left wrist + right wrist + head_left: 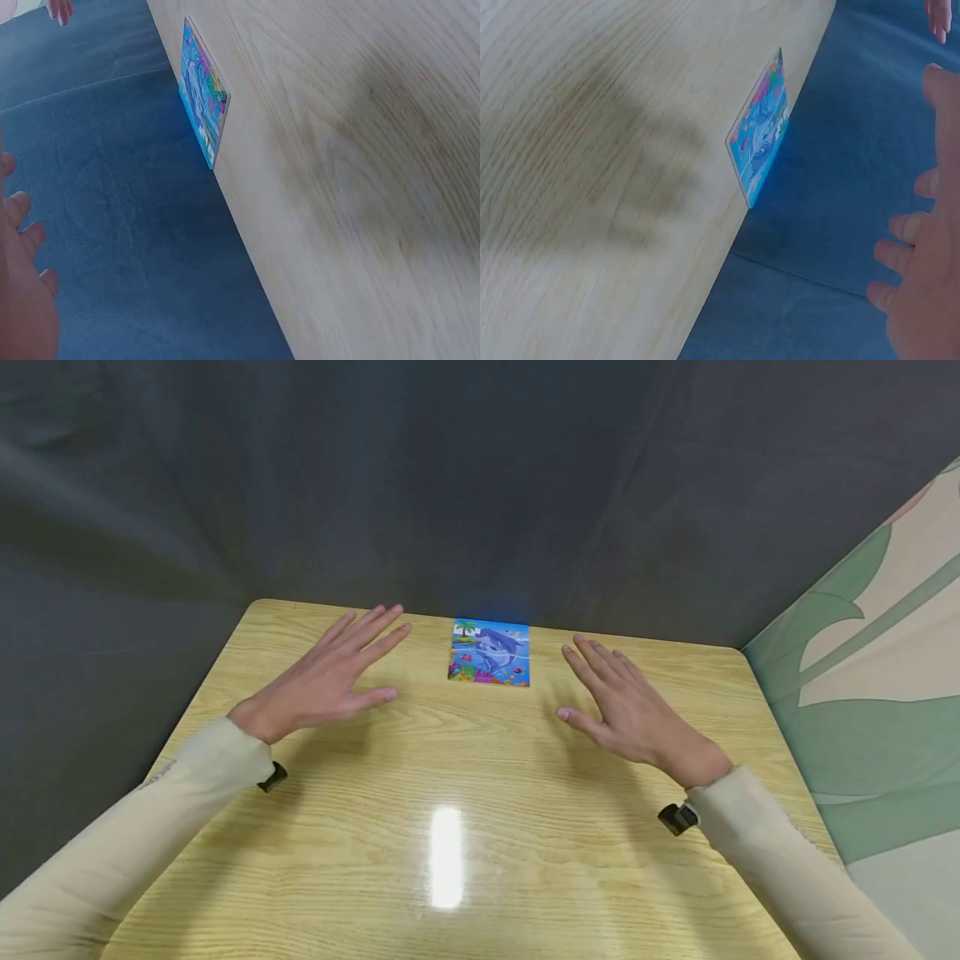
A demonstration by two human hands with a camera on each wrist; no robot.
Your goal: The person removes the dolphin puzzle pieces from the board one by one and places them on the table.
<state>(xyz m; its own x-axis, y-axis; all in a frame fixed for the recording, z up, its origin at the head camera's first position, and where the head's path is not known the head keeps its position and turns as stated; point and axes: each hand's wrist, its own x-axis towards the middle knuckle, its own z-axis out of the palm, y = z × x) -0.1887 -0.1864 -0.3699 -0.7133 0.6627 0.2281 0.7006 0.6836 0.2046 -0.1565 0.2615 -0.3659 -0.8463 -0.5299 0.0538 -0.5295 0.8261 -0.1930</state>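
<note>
A square, brightly coloured picture board [489, 653] with dolphins, a palm tree and sea life lies flat at the far edge of the table. It may be a jigsaw puzzle or a thin book; I cannot tell which. My left hand [330, 672] hovers over the table to the left of the board, fingers straight and thumb spread. On the other side my right hand [626, 706] is held up likewise, apart from the board. Neither hand touches anything. The board [202, 94] also shows in the left wrist view, and the board [760, 135] in the right wrist view.
The light wooden table [360, 852] has a glossy reflection near its front middle. A dark cloth [480, 485] hangs behind its far edge and on the left. At the right stands a fabric with green leaf shapes [877, 752]. Each sleeve has a small black device at the cuff.
</note>
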